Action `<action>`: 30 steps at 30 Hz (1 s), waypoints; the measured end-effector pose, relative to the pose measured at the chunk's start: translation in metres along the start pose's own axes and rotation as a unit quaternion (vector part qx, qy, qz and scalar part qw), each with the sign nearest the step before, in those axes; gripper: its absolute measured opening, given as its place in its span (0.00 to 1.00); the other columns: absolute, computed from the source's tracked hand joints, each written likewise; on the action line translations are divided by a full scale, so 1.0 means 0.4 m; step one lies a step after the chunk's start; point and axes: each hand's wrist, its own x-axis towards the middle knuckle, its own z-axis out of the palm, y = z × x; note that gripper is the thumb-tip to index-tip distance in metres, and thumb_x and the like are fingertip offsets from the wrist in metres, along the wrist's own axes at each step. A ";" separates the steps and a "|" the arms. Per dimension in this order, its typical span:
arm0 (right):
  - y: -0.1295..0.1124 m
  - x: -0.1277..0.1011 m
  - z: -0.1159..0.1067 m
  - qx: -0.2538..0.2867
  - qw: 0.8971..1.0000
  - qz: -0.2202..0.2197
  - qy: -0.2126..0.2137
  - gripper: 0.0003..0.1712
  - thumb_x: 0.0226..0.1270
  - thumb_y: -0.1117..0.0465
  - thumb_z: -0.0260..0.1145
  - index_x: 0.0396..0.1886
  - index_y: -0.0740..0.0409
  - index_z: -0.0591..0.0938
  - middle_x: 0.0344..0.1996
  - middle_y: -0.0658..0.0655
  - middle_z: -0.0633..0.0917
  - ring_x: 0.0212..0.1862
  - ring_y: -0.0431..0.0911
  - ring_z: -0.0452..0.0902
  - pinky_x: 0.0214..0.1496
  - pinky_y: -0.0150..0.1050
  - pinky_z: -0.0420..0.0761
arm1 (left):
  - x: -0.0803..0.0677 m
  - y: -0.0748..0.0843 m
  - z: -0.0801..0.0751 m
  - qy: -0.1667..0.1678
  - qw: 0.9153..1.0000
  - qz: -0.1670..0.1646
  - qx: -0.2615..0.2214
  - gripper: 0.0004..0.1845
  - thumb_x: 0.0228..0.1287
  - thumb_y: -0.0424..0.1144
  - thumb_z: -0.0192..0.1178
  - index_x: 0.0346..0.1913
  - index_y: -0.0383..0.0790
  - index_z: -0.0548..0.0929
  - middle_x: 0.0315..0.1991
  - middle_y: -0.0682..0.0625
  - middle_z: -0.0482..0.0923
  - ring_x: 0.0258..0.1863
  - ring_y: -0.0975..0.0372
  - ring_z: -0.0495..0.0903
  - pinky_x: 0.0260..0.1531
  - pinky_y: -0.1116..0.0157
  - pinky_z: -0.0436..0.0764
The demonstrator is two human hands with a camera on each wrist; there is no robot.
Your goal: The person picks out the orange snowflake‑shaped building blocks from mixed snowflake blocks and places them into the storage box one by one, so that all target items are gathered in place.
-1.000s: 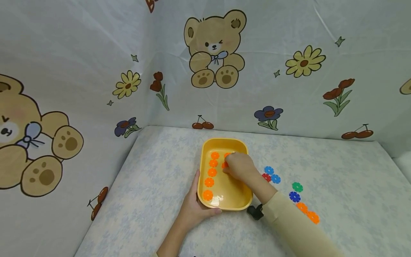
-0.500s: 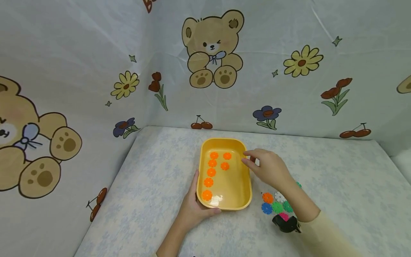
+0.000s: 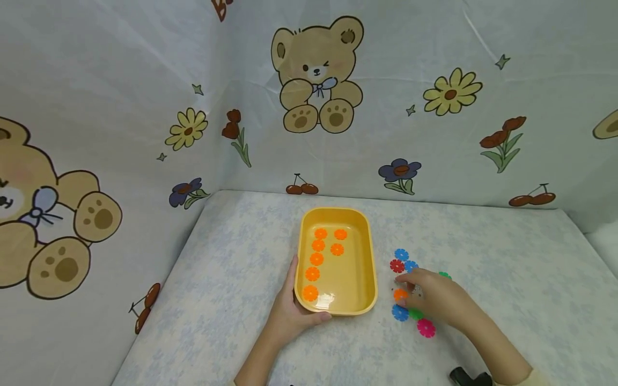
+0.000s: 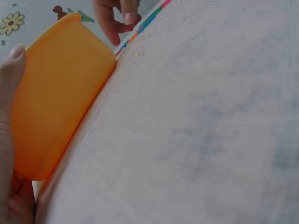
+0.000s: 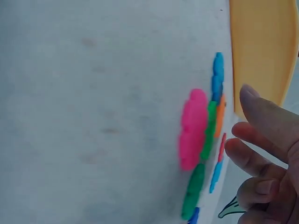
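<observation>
A yellow plastic tray (image 3: 357, 279) lies on the table, with a column of several orange notched plastic discs (image 3: 313, 274) along its left side and two more right of the column's top. My left hand (image 3: 289, 316) grips the tray's near left corner, thumb along the near wall and fingers at the left side. Right of the tray, my right hand (image 3: 441, 297) is over the loose discs, its thumb and index finger spread on either side of an orange disc (image 3: 400, 295). In the right wrist view nothing is between its fingertips. The hand partly hides a green disc (image 3: 415, 314).
Blue discs (image 3: 399, 313) and a red disc (image 3: 397, 266) lie near the right hand. A pink disc (image 3: 426, 327) sits closest to the front. Behind the table hangs a cloth (image 3: 463, 155) printed with bears and flowers.
My right hand has left the tray's second group of orange discs and moved right and nearer, to the loose discs. The left hand keeps its grip on the tray.
</observation>
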 end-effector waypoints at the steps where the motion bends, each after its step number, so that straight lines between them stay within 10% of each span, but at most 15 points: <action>1: 0.007 -0.004 0.006 -0.001 1.000 -0.001 -0.001 0.26 0.52 0.44 0.78 0.51 0.46 0.86 0.32 0.43 0.80 0.35 0.39 0.73 0.32 0.32 0.79 | 0.000 -0.001 0.000 0.000 1.000 0.000 0.001 0.71 0.43 0.40 0.82 0.80 0.60 0.36 0.80 0.57 0.46 0.75 0.60 0.60 0.69 0.73 0.64; 30: 0.066 -0.007 0.046 0.084 0.995 -0.045 0.027 0.14 0.61 0.56 0.73 0.46 0.39 0.83 0.34 0.39 0.82 0.37 0.36 0.74 0.33 0.27 0.78 | -0.002 -0.004 0.001 0.007 1.000 -0.003 0.015 0.71 0.43 0.41 0.82 0.80 0.59 0.36 0.80 0.58 0.46 0.76 0.61 0.58 0.69 0.74 0.62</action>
